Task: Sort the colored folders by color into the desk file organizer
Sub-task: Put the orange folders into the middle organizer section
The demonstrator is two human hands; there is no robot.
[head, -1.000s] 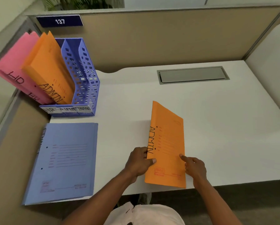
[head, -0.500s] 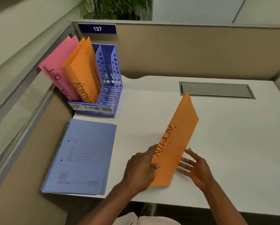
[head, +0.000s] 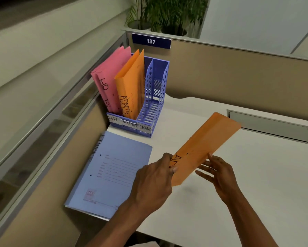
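- The left hand [head: 155,180] pinches the held orange folder [head: 206,145] at its near left edge, fingers curled round it, right beside the letters "AD"
- The right hand [head: 219,173] is spread, fingers straight and apart, with the fingertips against the folder's lower right edge
- From the grip the folder slants up and away to the right, its near corner just above the white desk [head: 256,184]
- Just left of the gripping hand a blue folder [head: 110,172] lies flat on the desk, its near corner past the desk's front edge
- Ahead and to the left of the grip the blue file organizer [head: 155,97] stands in the desk's far left corner, with a taped label strip [head: 130,123] reading HR, ADMIN, FINANC
- Pink folders [head: 108,81] marked HR lean in its left slot, filed orange folders [head: 131,86] marked ADMIN in the middle one; the right slot shows its slatted floor
- Beyond the grip to the right a grey cable hatch [head: 271,125] is set flush in the desktop
- A beige partition [head: 230,75] closes the desk at the back and left; it bears a blue plate [head: 151,41] reading 137, and a potted plant [head: 167,13] stands behind it
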